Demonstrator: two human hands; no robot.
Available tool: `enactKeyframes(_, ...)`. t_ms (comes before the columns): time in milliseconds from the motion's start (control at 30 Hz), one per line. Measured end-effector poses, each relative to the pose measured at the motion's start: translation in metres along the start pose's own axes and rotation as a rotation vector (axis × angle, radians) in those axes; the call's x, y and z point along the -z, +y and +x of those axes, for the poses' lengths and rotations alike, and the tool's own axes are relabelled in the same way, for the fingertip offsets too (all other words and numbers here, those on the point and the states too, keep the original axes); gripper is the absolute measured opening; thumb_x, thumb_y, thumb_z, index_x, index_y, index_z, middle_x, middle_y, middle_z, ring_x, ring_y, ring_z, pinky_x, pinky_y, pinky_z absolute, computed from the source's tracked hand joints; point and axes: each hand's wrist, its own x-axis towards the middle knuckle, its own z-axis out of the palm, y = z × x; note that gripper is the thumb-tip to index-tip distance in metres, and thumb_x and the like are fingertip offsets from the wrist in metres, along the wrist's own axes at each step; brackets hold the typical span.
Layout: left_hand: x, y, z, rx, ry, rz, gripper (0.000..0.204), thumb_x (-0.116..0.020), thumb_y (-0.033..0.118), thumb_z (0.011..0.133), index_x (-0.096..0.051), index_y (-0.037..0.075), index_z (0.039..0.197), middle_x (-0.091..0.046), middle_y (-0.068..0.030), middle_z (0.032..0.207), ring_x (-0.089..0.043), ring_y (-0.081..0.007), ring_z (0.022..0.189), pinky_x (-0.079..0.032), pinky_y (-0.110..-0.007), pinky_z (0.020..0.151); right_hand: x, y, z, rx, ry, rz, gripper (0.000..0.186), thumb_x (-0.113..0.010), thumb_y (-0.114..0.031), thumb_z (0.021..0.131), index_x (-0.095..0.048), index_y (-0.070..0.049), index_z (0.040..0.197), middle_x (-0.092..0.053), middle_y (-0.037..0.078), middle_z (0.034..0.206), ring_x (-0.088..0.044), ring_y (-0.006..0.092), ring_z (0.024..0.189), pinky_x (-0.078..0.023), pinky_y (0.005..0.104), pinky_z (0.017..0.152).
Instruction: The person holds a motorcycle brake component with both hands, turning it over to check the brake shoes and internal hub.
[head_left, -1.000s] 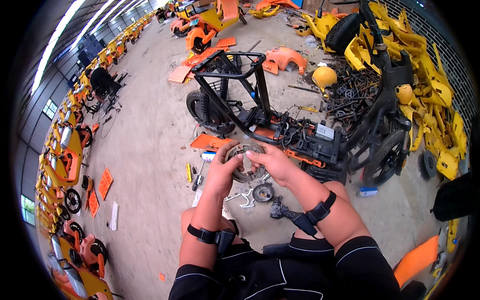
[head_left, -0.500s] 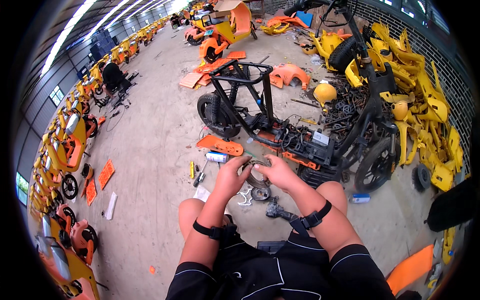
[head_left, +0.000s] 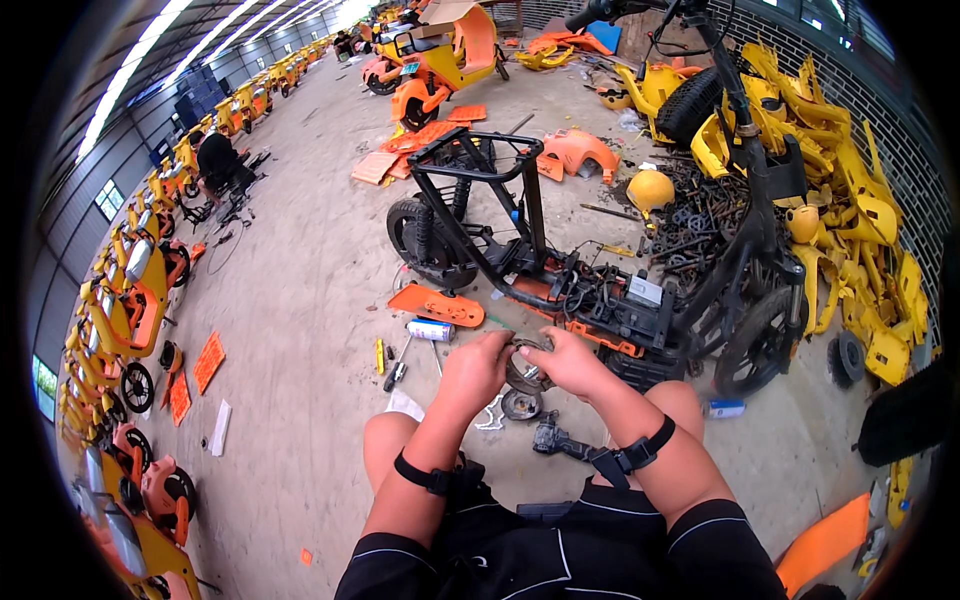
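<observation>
Both hands have dropped from chest height to centre frame, just under the stripped black scooter frame (head_left: 520, 250): left hand (head_left: 473, 368) and right hand (head_left: 570, 362) now pinch the round metal disc part (head_left: 524, 368) closer together, so fitting work continues.

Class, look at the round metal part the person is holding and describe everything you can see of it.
The round metal part is a grey, dull disc, mostly hidden. The left hand and right hand grip it from either side, above the concrete floor, in front of the stripped black scooter frame. Its finer details are too small to tell.
</observation>
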Motion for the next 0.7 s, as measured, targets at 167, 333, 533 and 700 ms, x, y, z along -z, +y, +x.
enactKeyframes(167, -0.013, -0.015, 0.023, -0.011, 0.017, 0.044, 0.017, -0.063, 0.013, 0.090, -0.065, 0.005, 0.104, -0.067, -0.0165, 0.090, -0.065, -0.0391, 0.081, -0.052, -0.047, 0.068, 0.008, 0.001, 0.029, 0.006, -0.029, -0.005, 0.053, -0.072, -0.030, 0.090, -0.056, 0.007, 0.125, -0.068, 0.012, 0.089, -0.062, 0.0138, 0.069, -0.050, 0.0317, 0.062)
enactKeyframes(333, -0.016, -0.019, 0.031, 0.006, 0.025, 0.069, 0.016, -0.063, 0.013, 0.089, -0.065, 0.006, 0.103, -0.066, -0.0156, 0.088, -0.065, -0.0387, 0.080, -0.051, -0.048, 0.067, 0.010, -0.002, 0.038, 0.011, -0.064, 0.037, 0.058, -0.072, -0.028, 0.089, -0.053, 0.010, 0.129, -0.067, 0.013, 0.088, -0.062, 0.0143, 0.069, -0.050, 0.0309, 0.060)
enactKeyframes(533, -0.006, -0.011, 0.023, 0.032, -0.003, 0.107, 0.019, -0.064, 0.008, 0.085, -0.067, 0.006, 0.104, -0.069, -0.0145, 0.091, -0.066, -0.0370, 0.083, -0.053, -0.045, 0.068, 0.005, 0.004, 0.030, -0.004, -0.052, 0.021, 0.071, -0.072, -0.028, 0.089, -0.042, 0.014, 0.139, -0.067, 0.014, 0.089, -0.063, 0.0154, 0.069, -0.050, 0.0312, 0.060)
enactKeyframes(700, 0.001, 0.001, 0.003, 0.014, 0.033, 0.099, 0.020, -0.065, 0.008, 0.085, -0.067, 0.005, 0.105, -0.068, -0.0156, 0.092, -0.066, -0.0371, 0.086, -0.053, -0.043, 0.070, -0.003, 0.011, 0.011, 0.022, -0.044, 0.066, 0.073, -0.072, -0.030, 0.089, -0.042, 0.013, 0.140, -0.067, 0.014, 0.090, -0.062, 0.0145, 0.072, -0.050, 0.0303, 0.063)
